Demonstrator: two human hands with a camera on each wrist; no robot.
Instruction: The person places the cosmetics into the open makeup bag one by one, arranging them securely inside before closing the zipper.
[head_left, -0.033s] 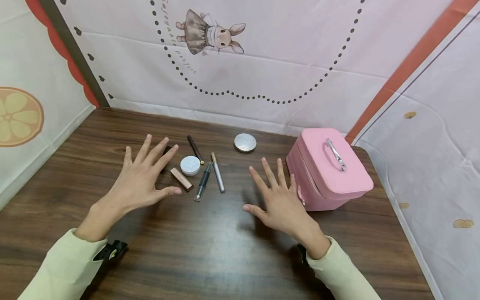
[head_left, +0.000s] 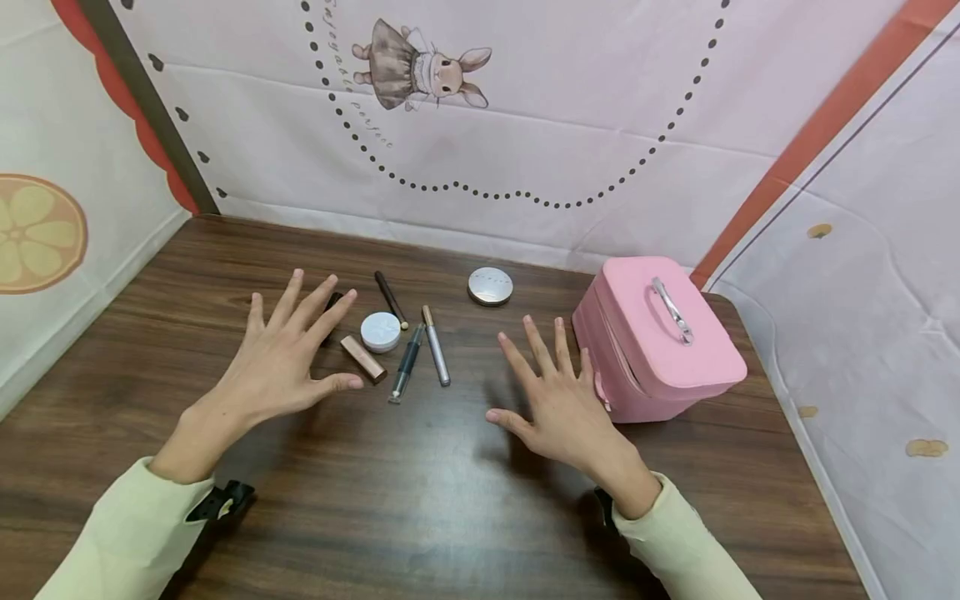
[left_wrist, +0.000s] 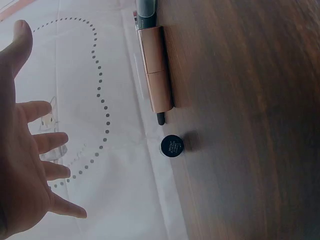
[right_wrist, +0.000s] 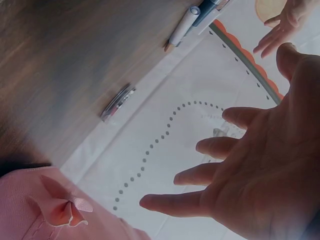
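Observation:
My left hand hovers over the table with its fingers spread, holding nothing. Just beyond its thumb lie a rose-gold tube and a round white-lidded jar. A black-ended tube shows fully in the left wrist view; in the head view the left fingers partly cover it. My right hand, also spread and empty, is held over the table beside a pink cosmetic case. Between the hands are a dark pen with clear ends and a silver pen.
Farther back lie a thin black pencil and a round silver compact. The pink case has a silver handle on its lid, which is down. Printed cloth hangs behind the brown wooden table and at both sides.

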